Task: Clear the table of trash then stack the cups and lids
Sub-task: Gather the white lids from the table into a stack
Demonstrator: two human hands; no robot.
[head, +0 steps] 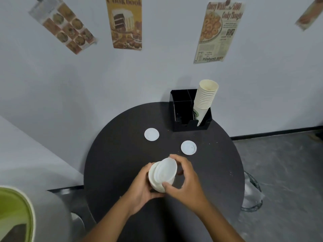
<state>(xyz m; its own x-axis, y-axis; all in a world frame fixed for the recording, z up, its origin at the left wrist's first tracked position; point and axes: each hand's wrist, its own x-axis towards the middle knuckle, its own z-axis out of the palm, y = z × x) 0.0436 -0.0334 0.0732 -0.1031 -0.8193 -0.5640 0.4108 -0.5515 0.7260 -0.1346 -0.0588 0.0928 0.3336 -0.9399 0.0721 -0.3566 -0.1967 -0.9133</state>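
Left hand [141, 187] cups lid stack [158, 179], right hand [185, 180] pinches top lid [167, 169] by rim; lids look light, thin, flexible, slippery, so grip edges.

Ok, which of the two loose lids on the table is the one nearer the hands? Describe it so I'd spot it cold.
Start at the round black table and find the black organizer holding the stack of paper cups. Two white lids lie flat in front of it. The lid nearer the hands is the right-hand one, just beyond the right hand; the other lid lies farther back and left.
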